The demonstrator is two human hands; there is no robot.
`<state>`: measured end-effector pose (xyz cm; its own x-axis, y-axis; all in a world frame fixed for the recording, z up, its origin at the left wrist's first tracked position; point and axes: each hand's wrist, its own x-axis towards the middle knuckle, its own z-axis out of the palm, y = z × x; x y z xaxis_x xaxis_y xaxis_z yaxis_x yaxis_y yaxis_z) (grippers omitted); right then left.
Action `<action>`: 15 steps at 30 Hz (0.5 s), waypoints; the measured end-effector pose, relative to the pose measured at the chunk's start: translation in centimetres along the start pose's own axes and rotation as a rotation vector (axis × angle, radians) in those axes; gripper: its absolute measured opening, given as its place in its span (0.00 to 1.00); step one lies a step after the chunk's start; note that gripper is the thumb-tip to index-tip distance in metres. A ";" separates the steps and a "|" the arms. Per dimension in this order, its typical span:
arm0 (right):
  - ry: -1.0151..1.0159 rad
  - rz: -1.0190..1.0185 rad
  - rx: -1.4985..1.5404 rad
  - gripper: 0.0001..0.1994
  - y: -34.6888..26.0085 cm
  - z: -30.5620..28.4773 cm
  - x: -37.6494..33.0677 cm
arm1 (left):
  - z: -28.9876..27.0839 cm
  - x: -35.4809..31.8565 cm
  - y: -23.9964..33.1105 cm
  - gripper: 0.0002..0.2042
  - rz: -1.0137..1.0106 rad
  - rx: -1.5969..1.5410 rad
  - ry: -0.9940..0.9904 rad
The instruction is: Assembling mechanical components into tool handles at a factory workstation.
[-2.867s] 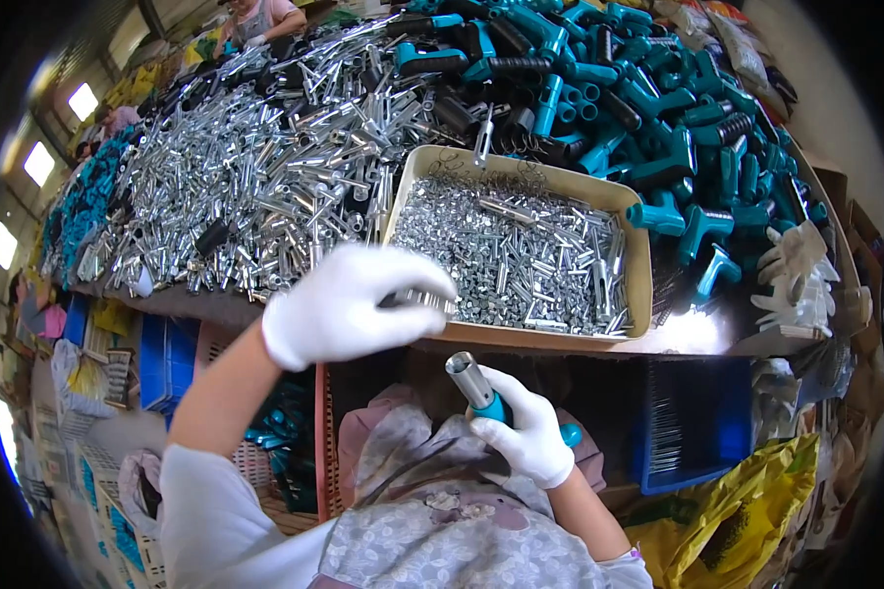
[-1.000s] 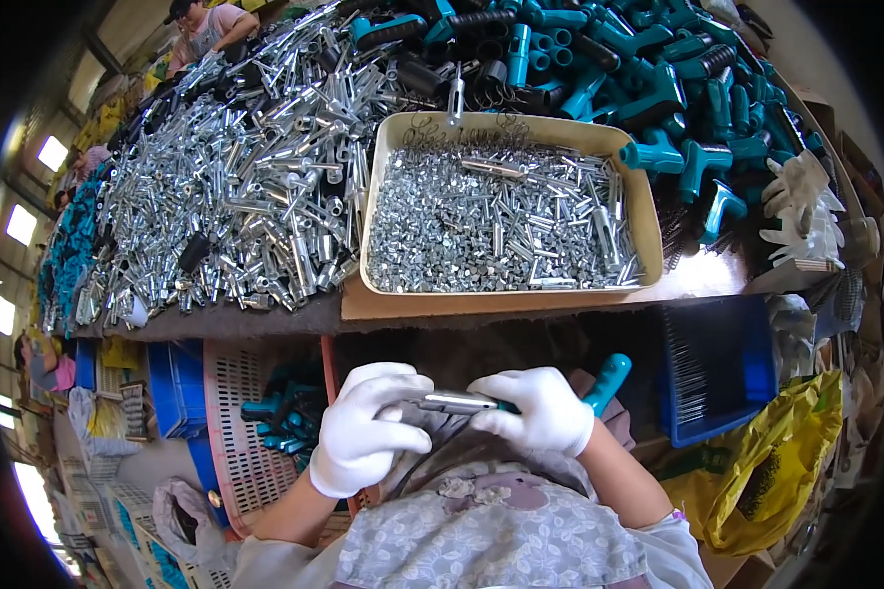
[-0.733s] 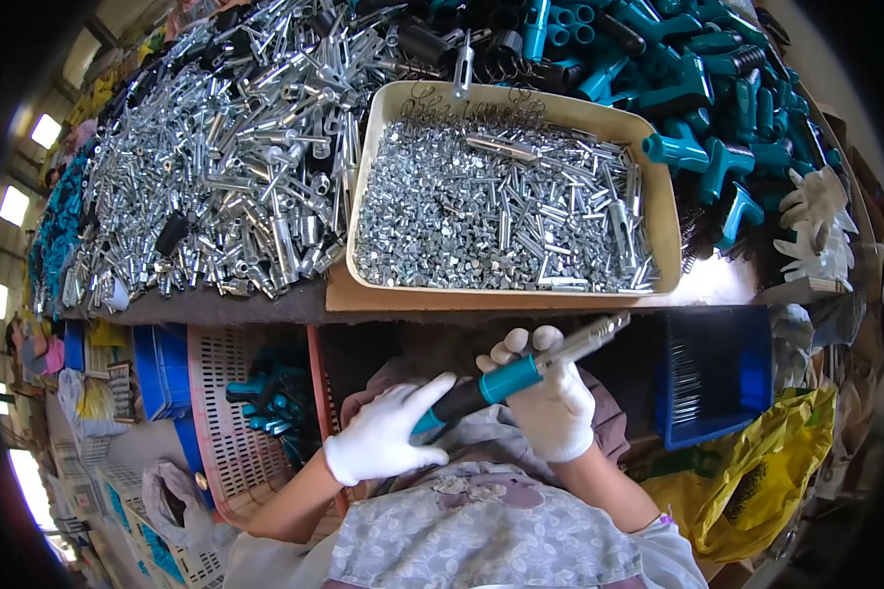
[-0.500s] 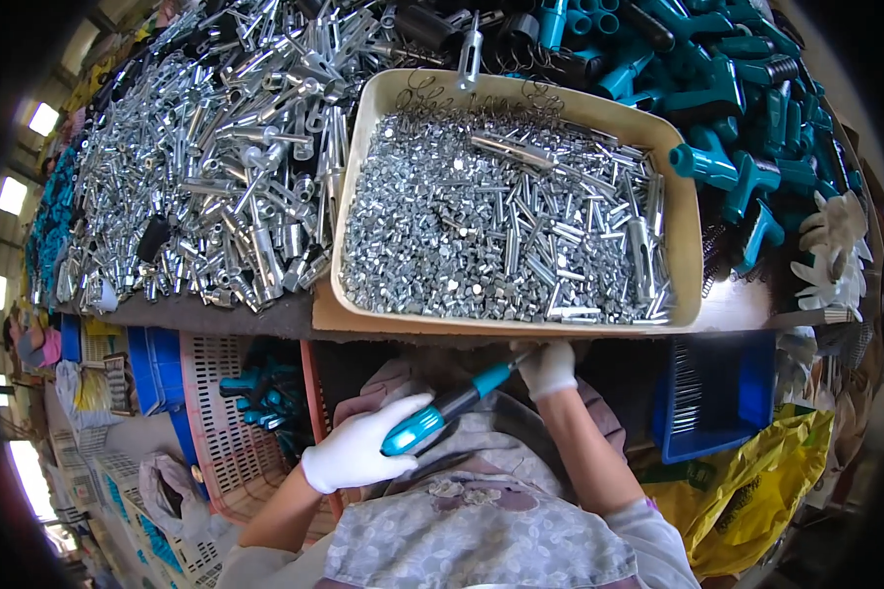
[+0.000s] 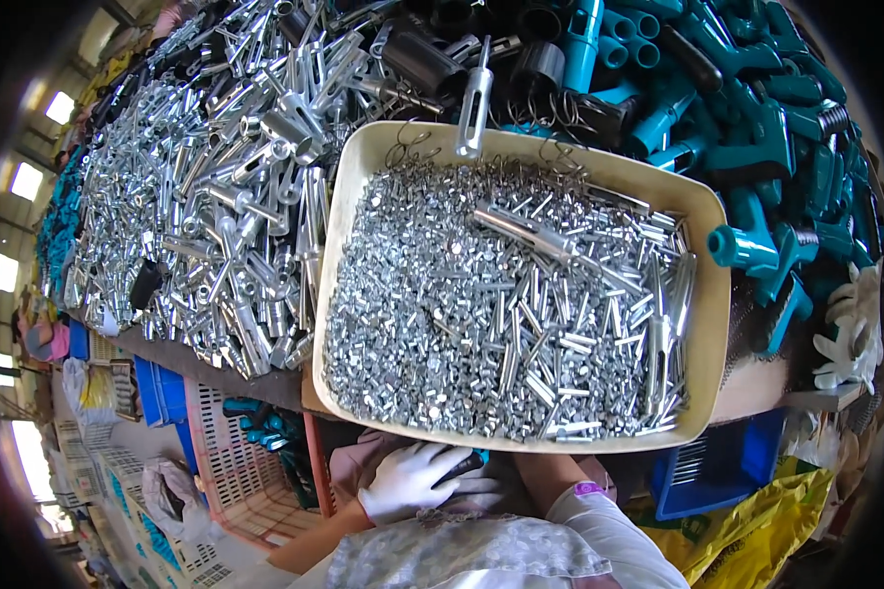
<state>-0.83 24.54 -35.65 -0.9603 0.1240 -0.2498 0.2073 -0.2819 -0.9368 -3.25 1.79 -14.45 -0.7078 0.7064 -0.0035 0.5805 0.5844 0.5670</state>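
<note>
My left hand (image 5: 414, 481), in a white glove, is closed around a teal-and-black cylindrical tool body (image 5: 469, 461) just below the table's front edge. Only a short stretch of that body shows; the rest is hidden by my fingers and the edge above. My right forearm (image 5: 552, 478) reaches in under the large cream tray (image 5: 560, 444), so my right hand is out of sight. Small silver metal plugs and pins (image 5: 432, 324) fill the tray. Several longer slotted metal tubes (image 5: 525, 232) lie among them.
Silver metal tubes and fittings (image 5: 236, 216) are heaped left of the tray. Teal tool housings (image 5: 756, 157) pile up at the back right, near a white glove (image 5: 852, 329). Below the table are a pink basket (image 5: 236, 461), a blue bin (image 5: 717, 466) and a yellow sack (image 5: 756, 530).
The view has shifted, so the tray appears lower. My left hand with the tool body has moved in close beneath the table edge. My right hand has gone out of sight under it.
</note>
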 end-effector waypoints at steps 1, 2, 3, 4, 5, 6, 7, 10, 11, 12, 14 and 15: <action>-0.012 0.002 -0.033 0.20 -0.3 -0.3 -0.1 | 0.2 0.4 0.0 0.25 0.052 0.021 0.090; -0.024 0.004 -0.066 0.20 -0.6 -0.5 -0.1 | 0.3 0.5 -0.2 0.24 0.013 -0.018 0.030; -0.038 0.006 -0.099 0.20 -0.8 -0.5 0.0 | 0.4 0.6 -0.5 0.24 0.010 -0.014 0.034; -0.047 0.007 -0.133 0.20 -1.2 -0.4 0.2 | 0.6 0.5 -0.8 0.24 -0.027 -0.037 0.009; -0.056 0.009 -0.167 0.20 -1.4 -0.1 0.7 | 0.6 0.5 -0.8 0.24 -0.065 -0.059 -0.015; -0.066 0.011 -0.202 0.20 -1.7 0.5 1.2 | 0.0 1.2 -0.5 0.19 -0.088 -0.101 0.020; -0.075 0.013 -0.238 0.20 -2.1 1.0 1.7 | 0.1 1.4 -0.5 0.19 -0.085 -0.091 0.027; -0.097 0.014 -0.348 0.21 -3.0 1.8 2.7 | 0.4 2.4 0.4 0.17 -0.135 -0.077 0.078; -0.105 0.013 -0.384 0.21 -3.4 2.2 3.1 | 0.5 2.9 0.8 0.17 -0.190 -0.042 0.064; -0.118 0.007 -0.422 0.21 -3.8 2.6 3.6 | 0.8 3.4 1.0 0.18 -0.197 -0.008 0.112; -0.139 -0.010 -0.500 0.21 -4.8 3.4 4.4 | 1.5 3.7 1.0 0.19 -0.261 0.026 0.118; -0.149 -0.020 -0.540 0.21 -5.1 4.0 4.8 | 1.7 3.8 0.9 0.19 -0.271 0.036 0.135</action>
<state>-7.28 22.76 -31.05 -0.9729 -0.0221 -0.2301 0.2174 0.2512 -0.9432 -4.79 5.67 -15.35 -0.8845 0.4649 -0.0394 0.3757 0.7596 0.5309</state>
